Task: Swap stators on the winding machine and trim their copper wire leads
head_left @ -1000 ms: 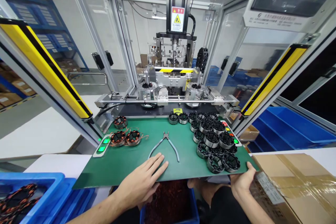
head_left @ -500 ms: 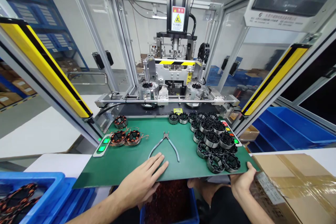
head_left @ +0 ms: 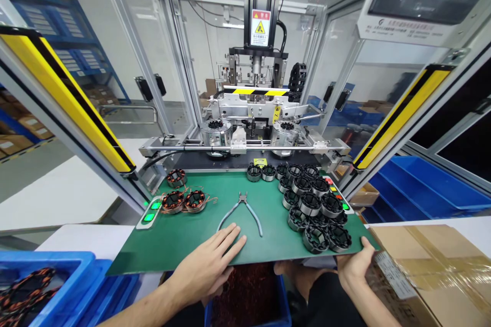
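Note:
My left hand lies open and flat on the green tabletop, fingers stretched out by one handle of the blue-handled cutting pliers. The pliers rest with their handles spread towards me. My right hand holds the tabletop's front right corner, thumb at the edge, the other fingers mostly hidden underneath. Close to it, several bare black-and-silver stator cores stand grouped on the right, some stacked. On the left sit three copper-wound stators with loose wire ends.
Behind the tabletop stands a winding machine with two round fixtures holding cores. Yellow light-curtain posts flank it. A blue bin with copper scraps is below, a cardboard box on the right, blue crates on the left.
On the machine, the metal arms above the two fixtures have swung outward from upright to nearly level. Both hands, the pliers and the stators stay where they were.

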Available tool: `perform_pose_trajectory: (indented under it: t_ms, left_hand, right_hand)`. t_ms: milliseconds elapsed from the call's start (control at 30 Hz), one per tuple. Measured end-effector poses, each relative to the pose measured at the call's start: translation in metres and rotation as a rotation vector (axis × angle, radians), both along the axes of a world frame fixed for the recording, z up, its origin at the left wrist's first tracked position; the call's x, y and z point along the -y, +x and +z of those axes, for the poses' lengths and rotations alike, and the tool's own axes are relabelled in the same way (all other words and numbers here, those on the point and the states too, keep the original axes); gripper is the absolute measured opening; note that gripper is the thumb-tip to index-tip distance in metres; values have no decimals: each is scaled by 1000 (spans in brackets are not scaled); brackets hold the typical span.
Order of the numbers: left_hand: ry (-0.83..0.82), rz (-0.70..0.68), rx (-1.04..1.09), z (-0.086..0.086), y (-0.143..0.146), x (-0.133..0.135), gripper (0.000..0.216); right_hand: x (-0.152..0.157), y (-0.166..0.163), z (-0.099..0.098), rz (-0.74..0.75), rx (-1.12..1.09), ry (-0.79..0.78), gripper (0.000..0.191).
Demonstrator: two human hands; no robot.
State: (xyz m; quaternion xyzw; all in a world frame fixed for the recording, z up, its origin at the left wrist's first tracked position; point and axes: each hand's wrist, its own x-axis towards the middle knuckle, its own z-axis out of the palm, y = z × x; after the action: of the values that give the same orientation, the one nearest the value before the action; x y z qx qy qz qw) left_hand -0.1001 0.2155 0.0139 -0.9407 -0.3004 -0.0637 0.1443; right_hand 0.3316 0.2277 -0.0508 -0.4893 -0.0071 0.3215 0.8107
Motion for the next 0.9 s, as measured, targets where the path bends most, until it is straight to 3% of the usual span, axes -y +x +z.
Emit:
perform_pose_trajectory:
  t_ms: [233,900]
  left_hand:
    - [-32,12,0,-1,0,0,81]
    - [-30,14,-8,2,0,0,79]
  right_hand:
    - [0,0,-2,22,42,-10,55]
    - [0,3,-1,1,-47,14,42]
